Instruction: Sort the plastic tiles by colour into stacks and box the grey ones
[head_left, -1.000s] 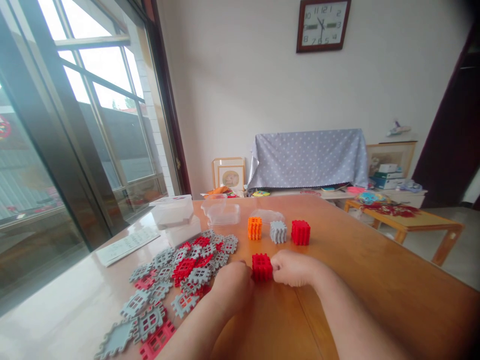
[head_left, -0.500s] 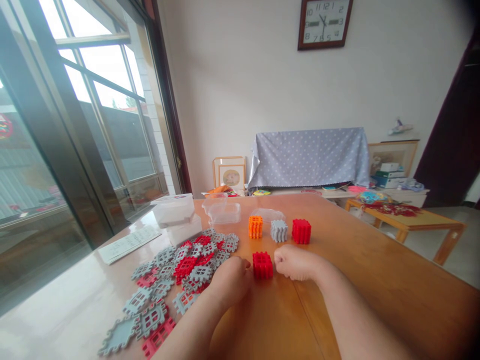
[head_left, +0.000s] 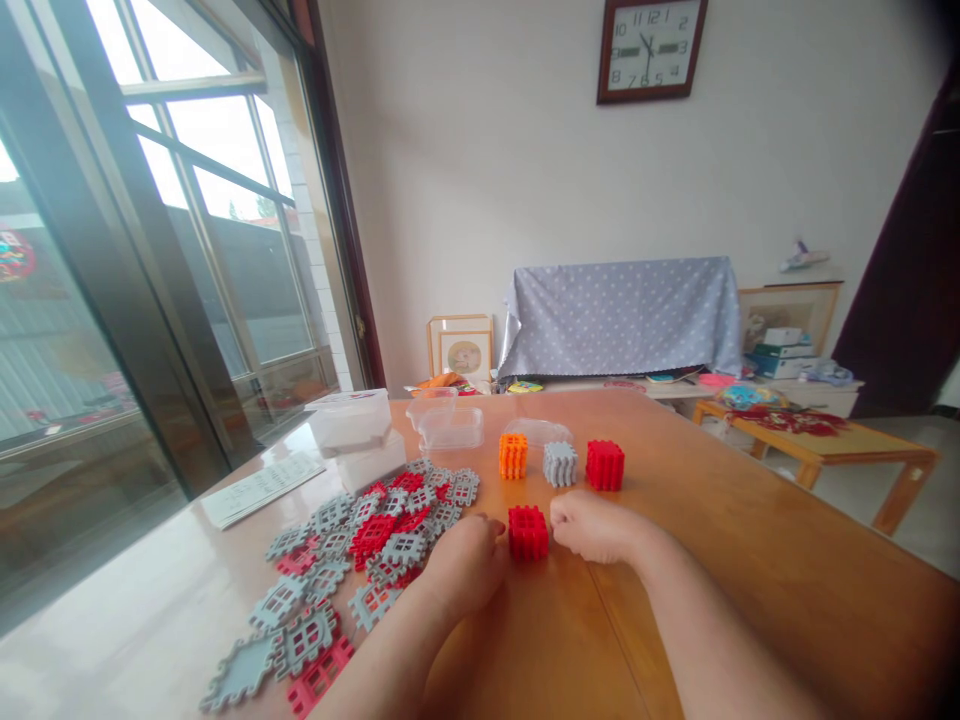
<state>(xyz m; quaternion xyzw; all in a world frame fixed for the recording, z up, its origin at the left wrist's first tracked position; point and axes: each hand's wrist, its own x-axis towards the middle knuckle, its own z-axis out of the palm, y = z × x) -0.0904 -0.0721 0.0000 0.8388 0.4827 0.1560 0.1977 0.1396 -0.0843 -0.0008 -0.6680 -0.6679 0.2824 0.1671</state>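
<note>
- Far to the left, beyond my left hand, a printed sheet (head_left: pixel 262 490) lies on the wooden table (head_left: pixel 720 560).
- Nearer to that hand, on its left side, there is a loose pile of grey and red toothed plates (head_left: pixel 330 545); many of them have window openings, and they overlap one another.
- Behind this pile stand the whitish boxes (head_left: pixel 349 422), and to their right the clear plastic containers (head_left: pixel 452 428).
- My left hand (head_left: pixel 466 562) is low at the table, back of the hand up, its fingers bent; if it holds something, I cannot tell (the fingers are mostly hidden from me).
- Beyond and between my hands is the orange stack (head_left: pixel 514 457), with a clear plastic piece (head_left: pixel 541 431) behind it.
- The near red stack (head_left: pixel 529 533) rests upright on the table between my two hands, just beside each of them.
- The grey stack (head_left: pixel 560 464) is farther away, beyond my right hand.
- My right hand (head_left: pixel 590 528) is loosely clenched, with its knuckles towards the near red stack.
- Behind this hand sits the far red stack (head_left: pixel 605 465), rightmost in the back row.
</note>
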